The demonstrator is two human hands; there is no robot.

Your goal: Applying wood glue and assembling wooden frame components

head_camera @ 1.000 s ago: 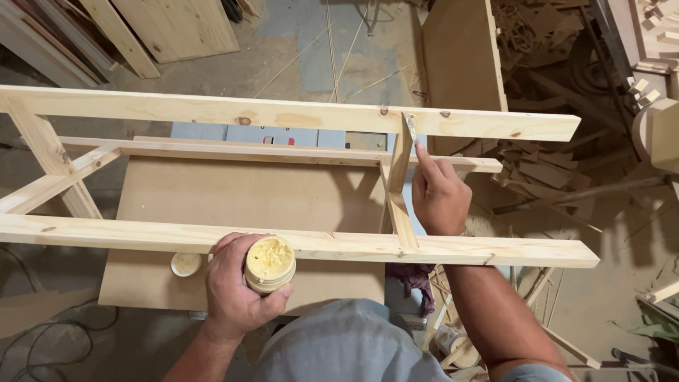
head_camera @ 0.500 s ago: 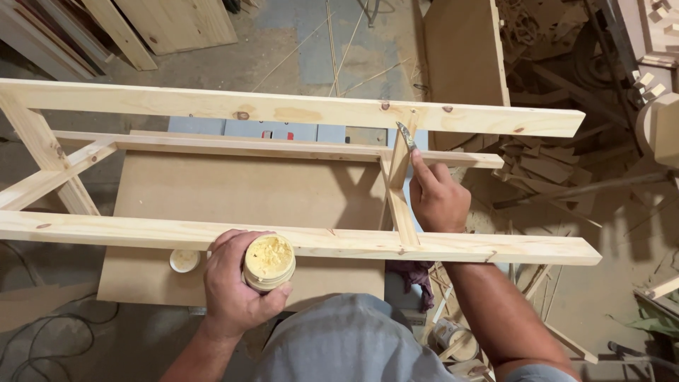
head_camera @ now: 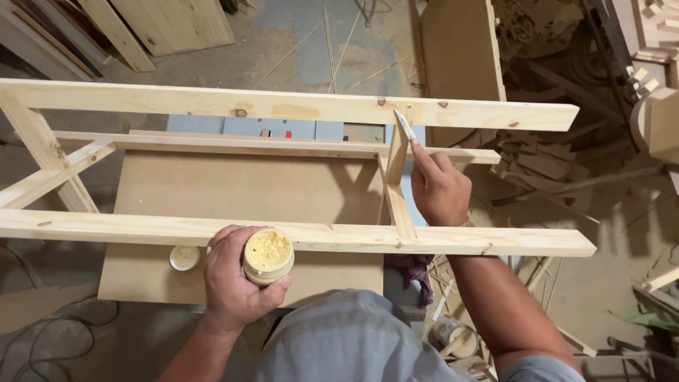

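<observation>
Holding a small open jar of yellow wood filler (head_camera: pixel 268 255), the left hand (head_camera: pixel 233 283) wraps its fingers around the jar's side, thumb pressed against the near edge, just below the near rail of a pale pine frame (head_camera: pixel 297 237). The jar's lid (head_camera: pixel 184 257) lies to the left of that hand on a brown fibreboard panel (head_camera: pixel 240 187) that sits under the frame. The right hand (head_camera: pixel 440 189) is closed on a narrow putty knife (head_camera: pixel 404 127), with the index finger stretched along its handle; the blade tip touches the spot where a short upright crosspiece (head_camera: pixel 395 180) meets the far rail (head_camera: pixel 283 106). That crosspiece runs between the near and far rails towards the right end of the frame, and a diagonal brace (head_camera: pixel 53 177) joins them at the left. A second thin rail (head_camera: pixel 269 145) runs behind the panel. Offcuts and scrap wood (head_camera: pixel 537 155) are heaped on the floor to the right, and a dark cable (head_camera: pixel 42 332) trails on the floor near left.
</observation>
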